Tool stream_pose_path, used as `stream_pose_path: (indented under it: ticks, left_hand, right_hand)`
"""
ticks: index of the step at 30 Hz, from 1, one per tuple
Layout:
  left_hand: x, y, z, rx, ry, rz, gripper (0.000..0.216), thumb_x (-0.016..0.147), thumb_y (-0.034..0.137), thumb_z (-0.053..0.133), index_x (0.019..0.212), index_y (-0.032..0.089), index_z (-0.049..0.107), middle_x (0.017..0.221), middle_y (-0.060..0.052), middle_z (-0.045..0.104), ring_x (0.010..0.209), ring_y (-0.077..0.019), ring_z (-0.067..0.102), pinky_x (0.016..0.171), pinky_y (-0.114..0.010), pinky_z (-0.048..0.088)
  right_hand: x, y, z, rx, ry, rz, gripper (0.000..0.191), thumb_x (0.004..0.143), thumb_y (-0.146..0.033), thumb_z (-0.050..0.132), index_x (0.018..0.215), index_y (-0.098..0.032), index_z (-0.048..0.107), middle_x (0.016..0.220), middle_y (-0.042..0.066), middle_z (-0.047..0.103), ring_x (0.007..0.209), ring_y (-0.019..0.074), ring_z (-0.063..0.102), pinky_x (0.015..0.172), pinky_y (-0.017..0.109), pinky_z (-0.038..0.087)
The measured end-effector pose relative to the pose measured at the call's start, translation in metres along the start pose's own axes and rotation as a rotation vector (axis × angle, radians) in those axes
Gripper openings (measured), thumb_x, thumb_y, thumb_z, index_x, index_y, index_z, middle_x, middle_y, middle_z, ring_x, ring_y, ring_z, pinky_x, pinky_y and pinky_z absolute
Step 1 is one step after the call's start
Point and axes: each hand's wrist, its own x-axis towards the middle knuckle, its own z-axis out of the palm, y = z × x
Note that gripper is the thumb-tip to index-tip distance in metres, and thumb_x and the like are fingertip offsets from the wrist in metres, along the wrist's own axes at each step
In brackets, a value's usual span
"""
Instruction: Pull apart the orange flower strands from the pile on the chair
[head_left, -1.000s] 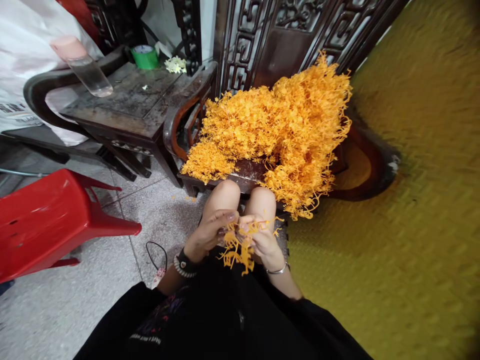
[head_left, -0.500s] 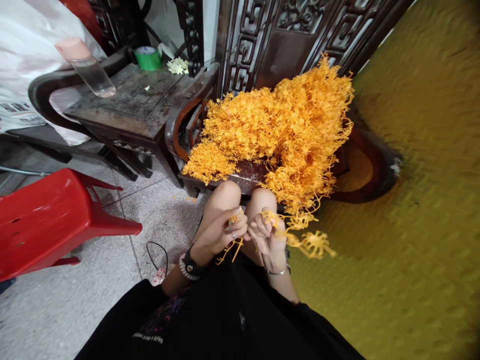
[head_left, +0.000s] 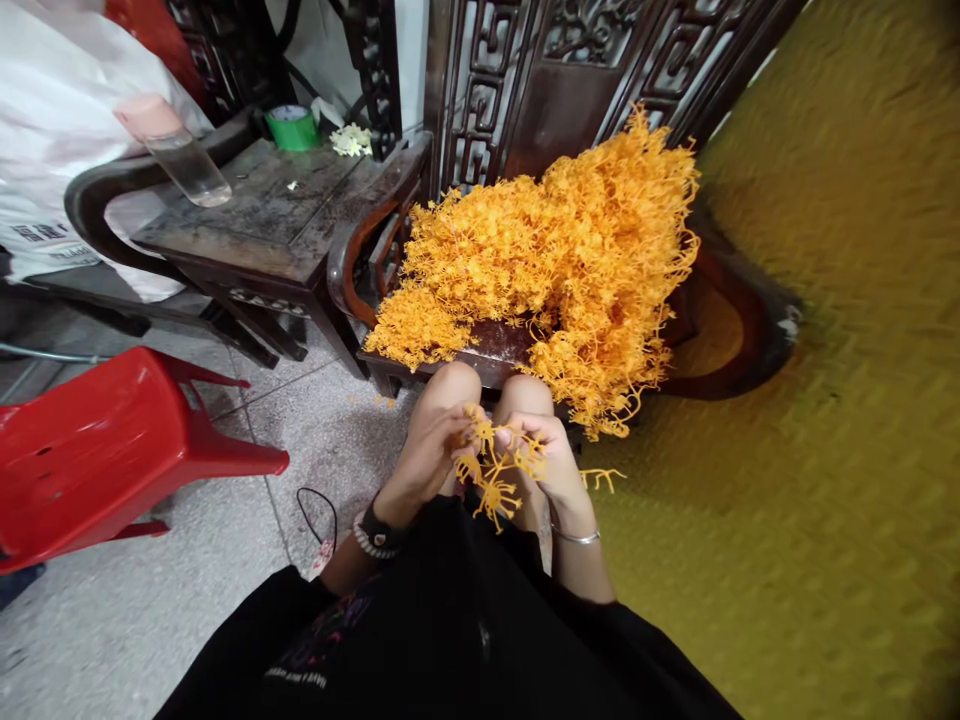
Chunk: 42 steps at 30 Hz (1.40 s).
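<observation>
Above my lap, an orange plastic flower sprig with thin branching stems hangs between my two hands. My left hand is closed, its fingertips pinching the sprig's upper left part. My right hand grips the sprig from the other side, thumb and fingers near its upper branches. A thin orange stem pokes out to the right past my right wrist; its other end is hidden behind the hand. Just beyond my knees, a big heap of similar orange sprigs covers much of a dark wooden chair seat.
To the left stands a red plastic stool. A dark wooden side table carries a water bottle, green tape and pale flowers. A white bag is at far left. Carved chair back panels rise behind the heap.
The sprig that stuck out to the right of my right hand now hangs between both hands. My right hand has turned, and its fingers now point towards the left hand.
</observation>
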Motion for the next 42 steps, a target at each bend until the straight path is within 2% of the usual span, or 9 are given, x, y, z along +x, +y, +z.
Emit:
stream_pose_path:
  ticks: [5, 9, 15, 18, 23, 30, 35, 39, 42]
  left_hand:
    - [-0.004, 0.006, -0.005, 0.291, -0.076, 0.114, 0.045, 0.076, 0.06, 0.061, 0.068, 0.015, 0.056, 0.06, 0.002, 0.049, 0.052, -0.0083, 0.041, 0.048, -0.021, 0.029]
    - [-0.004, 0.01, -0.009, 0.549, -0.185, 0.169, 0.042, 0.077, 0.051, 0.067, 0.061, 0.016, 0.051, 0.056, 0.004, 0.039, 0.052, -0.008, 0.032, 0.052, -0.022, 0.025]
    - [0.0, 0.002, -0.012, 0.778, 0.092, 0.515, 0.037, 0.092, 0.043, 0.048, 0.065, 0.018, 0.046, 0.064, 0.002, 0.039, 0.061, -0.0121, 0.035, 0.058, -0.026, 0.026]
    - [0.003, -0.003, -0.015, 0.904, 0.113, 0.567, 0.033, 0.094, 0.037, 0.045, 0.066, 0.019, 0.044, 0.063, 0.002, 0.04, 0.062, -0.0127, 0.036, 0.059, -0.027, 0.026]
    - [0.007, -0.005, -0.022, 0.982, 0.045, 0.638, 0.031, 0.086, 0.036, 0.059, 0.064, 0.019, 0.045, 0.062, 0.004, 0.043, 0.06, -0.0115, 0.037, 0.058, -0.026, 0.027]
    - [0.003, 0.001, -0.019, 0.726, -0.082, 0.413, 0.041, 0.089, 0.046, 0.052, 0.061, 0.017, 0.044, 0.056, 0.006, 0.035, 0.052, -0.0081, 0.03, 0.049, -0.023, 0.023]
    - [-0.005, 0.015, -0.015, 0.742, -0.187, 0.33, 0.042, 0.083, 0.041, 0.064, 0.054, 0.014, 0.047, 0.052, 0.006, 0.036, 0.051, -0.0064, 0.03, 0.049, -0.022, 0.021]
    - [-0.012, 0.013, -0.012, 0.32, -0.262, -0.01, 0.042, 0.072, 0.042, 0.073, 0.053, 0.015, 0.048, 0.047, 0.006, 0.038, 0.043, -0.0045, 0.029, 0.041, -0.019, 0.018]
    - [-0.012, 0.01, -0.012, 0.058, -0.227, -0.1, 0.05, 0.073, 0.049, 0.068, 0.05, 0.019, 0.034, 0.04, 0.01, 0.023, 0.035, -0.0036, 0.016, 0.033, -0.018, 0.012]
  right_hand:
    - [0.003, -0.005, -0.002, -0.038, -0.072, -0.032, 0.043, 0.075, -0.043, 0.071, 0.052, -0.017, 0.048, 0.047, -0.005, 0.042, 0.046, 0.0065, 0.031, 0.045, 0.021, 0.027]
    - [0.004, -0.005, -0.001, -0.069, -0.128, -0.039, 0.037, 0.079, -0.04, 0.068, 0.056, -0.016, 0.053, 0.051, -0.004, 0.048, 0.048, 0.0077, 0.039, 0.048, 0.021, 0.031]
    - [0.006, 0.01, 0.001, 0.052, -0.001, 0.031, 0.032, 0.079, -0.047, 0.067, 0.071, -0.017, 0.064, 0.058, 0.0, 0.061, 0.042, 0.0083, 0.041, 0.042, 0.022, 0.029]
    - [0.008, 0.013, 0.004, 0.118, 0.024, 0.047, 0.032, 0.078, -0.048, 0.068, 0.079, -0.017, 0.066, 0.064, 0.002, 0.065, 0.043, 0.0085, 0.043, 0.042, 0.022, 0.031]
    - [0.009, 0.005, 0.008, 0.061, -0.152, 0.124, 0.039, 0.073, -0.049, 0.073, 0.06, -0.015, 0.06, 0.048, -0.001, 0.055, 0.044, 0.008, 0.045, 0.045, 0.021, 0.037]
    - [0.005, 0.005, 0.01, 0.084, -0.316, 0.21, 0.029, 0.074, -0.04, 0.073, 0.067, -0.014, 0.064, 0.053, -0.002, 0.06, 0.044, 0.0081, 0.049, 0.043, 0.02, 0.038]
    - [0.0, 0.009, 0.008, 0.05, -0.414, 0.195, 0.032, 0.076, -0.038, 0.069, 0.058, -0.014, 0.056, 0.041, -0.005, 0.05, 0.034, 0.0051, 0.039, 0.037, 0.018, 0.028]
    - [-0.011, 0.015, 0.014, 0.292, -0.441, 0.133, 0.037, 0.072, -0.044, 0.072, 0.056, -0.015, 0.054, 0.041, -0.007, 0.041, 0.034, 0.0035, 0.028, 0.036, 0.019, 0.019]
    - [-0.018, 0.018, 0.025, 0.544, -0.376, 0.052, 0.052, 0.066, -0.058, 0.072, 0.047, -0.019, 0.042, 0.038, -0.008, 0.033, 0.034, 0.0047, 0.026, 0.036, 0.021, 0.02]
